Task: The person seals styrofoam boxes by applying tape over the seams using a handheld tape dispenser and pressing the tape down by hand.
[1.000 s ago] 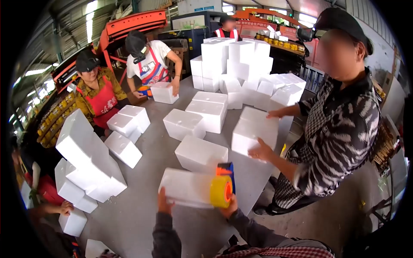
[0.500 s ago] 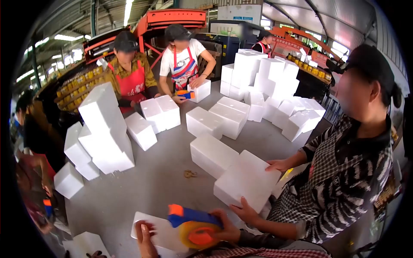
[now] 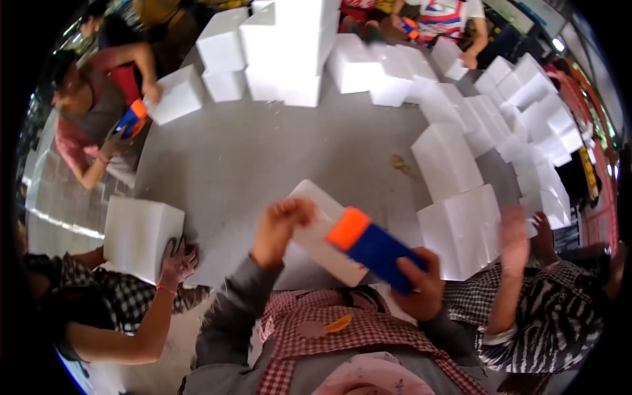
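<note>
My right hand point(image 3: 424, 289) is wrapped round a tape dispenser point(image 3: 380, 257), which has a dark blue body and an orange front end. The dispenser slants up to the left, over a white foam box point(image 3: 320, 245) lying in front of me at the table's near edge. My left hand point(image 3: 278, 227) is closed, its curled fingertips close to the box's upper left side and slightly blurred. Whether tape or anything else is between those fingers cannot be made out. The dispenser hides part of the box's right side.
White foam boxes point(image 3: 447, 161) line the grey table's point(image 3: 283, 151) right side, with a tall stack point(image 3: 289, 52) at the back. At left, a co-worker's gloved hand point(image 3: 179, 263) touches a box point(image 3: 141, 230). A co-worker's blurred hand point(image 3: 513, 240) is raised at right.
My view has tilted down and turned left. My left hand, its fingers apart before, is now closed beside the box. The right co-worker's hands have left the foam box they held.
</note>
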A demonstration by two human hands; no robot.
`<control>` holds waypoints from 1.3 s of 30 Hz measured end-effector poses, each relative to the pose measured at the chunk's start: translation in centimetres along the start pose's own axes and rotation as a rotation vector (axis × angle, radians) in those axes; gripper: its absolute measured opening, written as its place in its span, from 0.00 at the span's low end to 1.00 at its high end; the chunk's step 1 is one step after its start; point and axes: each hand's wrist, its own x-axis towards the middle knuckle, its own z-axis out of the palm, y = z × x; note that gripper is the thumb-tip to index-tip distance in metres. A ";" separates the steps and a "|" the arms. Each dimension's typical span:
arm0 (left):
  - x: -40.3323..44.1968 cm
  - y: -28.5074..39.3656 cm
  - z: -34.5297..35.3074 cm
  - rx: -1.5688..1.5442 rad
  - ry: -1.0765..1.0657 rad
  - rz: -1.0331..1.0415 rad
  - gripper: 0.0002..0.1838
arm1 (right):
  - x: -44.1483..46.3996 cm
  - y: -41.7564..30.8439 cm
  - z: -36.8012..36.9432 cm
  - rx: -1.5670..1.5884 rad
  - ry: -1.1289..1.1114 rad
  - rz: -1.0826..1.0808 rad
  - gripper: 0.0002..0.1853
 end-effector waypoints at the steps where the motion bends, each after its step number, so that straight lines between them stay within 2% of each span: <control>1: 1.4 0.3 -2.2 -0.007 0.132 0.069 0.09 | 0.1 -1.0 -0.9 -0.026 0.028 0.042 0.34; 3: 4.6 1.4 -8.7 0.223 0.243 0.175 0.09 | 0.5 -2.4 -1.6 -0.076 0.028 0.064 0.33; 4: 5.3 0.8 -11.1 0.221 0.261 0.176 0.09 | 0.7 -3.2 -1.4 -0.093 -0.005 0.062 0.32; 6: 6.0 -2.3 -15.4 0.332 0.124 -0.082 0.10 | 0.7 -5.5 0.2 -0.102 -0.083 0.072 0.32; 8: 6.7 -8.6 -15.8 0.428 0.011 -0.289 0.11 | 0.2 -5.4 0.4 -0.101 -0.160 0.100 0.32; 10: 6.2 -14.5 -12.5 0.650 -0.015 -0.316 0.17 | -0.6 -5.2 1.4 -0.176 -0.260 0.086 0.32; 11: 6.5 -17.3 -13.4 0.659 -0.021 -0.326 0.17 | -0.6 -5.3 1.6 -0.166 -0.229 0.074 0.32; 13: 7.0 -21.2 -14.8 0.385 -0.026 -0.316 0.25 | -0.2 -5.0 1.8 -0.204 -0.246 0.035 0.32; 14: 6.2 -19.4 -14.3 0.394 -0.044 -0.328 0.25 | -0.3 -5.0 2.1 -0.228 -0.259 0.026 0.32; 16: 5.4 -15.4 -13.4 0.177 0.113 -0.635 0.26 | 0.3 -5.3 2.1 -0.153 -0.294 0.038 0.32; 17: 6.7 -19.4 -15.5 0.054 0.073 -0.594 0.24 | 0.2 -5.4 2.3 -0.150 -0.288 0.032 0.31; 18: 6.8 -20.0 -15.9 0.070 0.067 -0.596 0.24 | 0.0 -5.4 2.4 -0.146 -0.284 0.024 0.31; 20: 6.9 -21.6 -16.7 0.001 0.208 -0.473 0.21 | -0.4 -5.2 2.9 -0.131 -0.278 0.034 0.30; 22: 8.5 -24.0 -19.1 0.580 0.568 -0.104 0.22 | -1.0 -5.1 3.3 -0.114 -0.273 0.036 0.28; 23: 4.5 -17.8 -15.4 0.596 0.583 0.206 0.25 | -1.3 -4.8 3.3 -0.099 -0.251 0.037 0.29; 24: 0.2 -11.4 -10.9 0.614 0.385 0.454 0.28 | -1.7 -4.6 3.4 -0.077 -0.237 0.050 0.29; 25: -2.6 -7.3 -8.0 0.837 0.101 0.600 0.31 | -2.3 -4.5 3.3 -0.067 -0.226 0.084 0.29; 26: -4.9 -5.7 -5.7 1.135 -0.216 0.648 0.34 | -3.4 -4.1 2.9 -0.023 -0.213 0.094 0.30; 28: -7.1 -7.4 -2.7 1.467 -0.367 0.608 0.40 | -6.8 -1.9 1.8 0.033 -0.204 0.114 0.31; 30: -5.7 -7.8 -2.4 1.517 -0.351 0.595 0.43 | -12.0 1.7 2.6 0.097 -0.188 0.138 0.31; 32: -5.2 -8.4 -1.9 1.565 -0.298 0.640 0.43 | -18.9 6.4 7.2 0.198 -0.030 0.200 0.33; 33: -4.5 -8.3 -1.4 1.573 -0.312 0.656 0.43 | -19.5 8.2 10.2 0.200 -0.009 0.206 0.33; 35: -2.2 -7.1 0.2 1.606 -0.331 0.679 0.42 | -19.0 9.9 14.8 0.280 0.272 0.211 0.36; 37: 1.9 -6.4 2.3 1.496 -0.309 0.774 0.38 | -15.9 11.0 15.2 0.358 0.365 0.347 0.37; 38: 4.1 -6.7 3.3 1.390 -0.282 0.822 0.36 | -13.8 11.8 14.7 0.614 0.434 0.432 0.34; 39: 6.4 -7.1 3.8 1.440 -0.357 0.948 0.31 | -12.1 12.5 14.0 0.877 0.506 0.512 0.31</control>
